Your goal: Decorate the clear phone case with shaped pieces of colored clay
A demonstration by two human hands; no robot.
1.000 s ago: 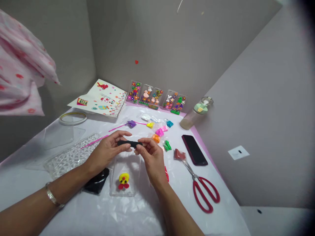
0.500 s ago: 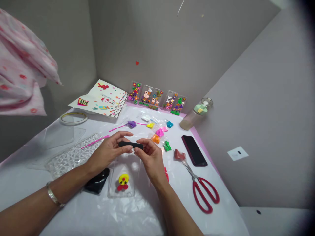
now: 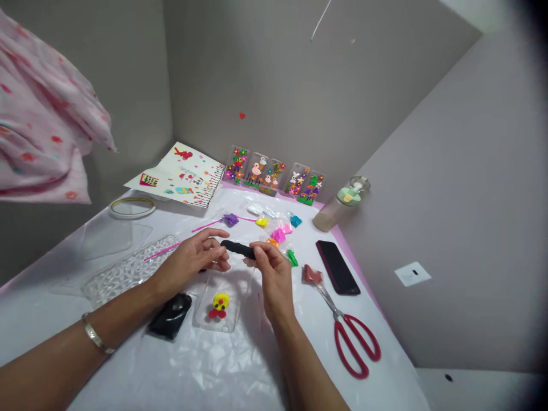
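A black roll of modelling clay (image 3: 238,248) is held up above the table. My right hand (image 3: 274,274) pinches its right end between thumb and fingers. My left hand (image 3: 199,257) is at the roll's other end, fingers curved and apart; whether they touch the clay is hard to see. A small dark bit shows beneath the left palm. Under both hands lies a clear phone case (image 3: 216,319) bearing a yellow clay face (image 3: 221,302) with black dots and a red bow shape. Beside it, below my left wrist, is a black clay packet (image 3: 170,317).
Red-handled scissors (image 3: 342,319) and a dark phone (image 3: 337,267) lie on the right, with a bottle (image 3: 336,208) behind. Small coloured clay packets (image 3: 278,234) spread across the middle. Decorated cases (image 3: 274,174) lean on the wall. A textured clear sheet (image 3: 128,265) lies left.
The left hand has loosened from the black roll, which is now tilted down to the right in the right hand. More of its length shows. The camera view has shifted slightly.
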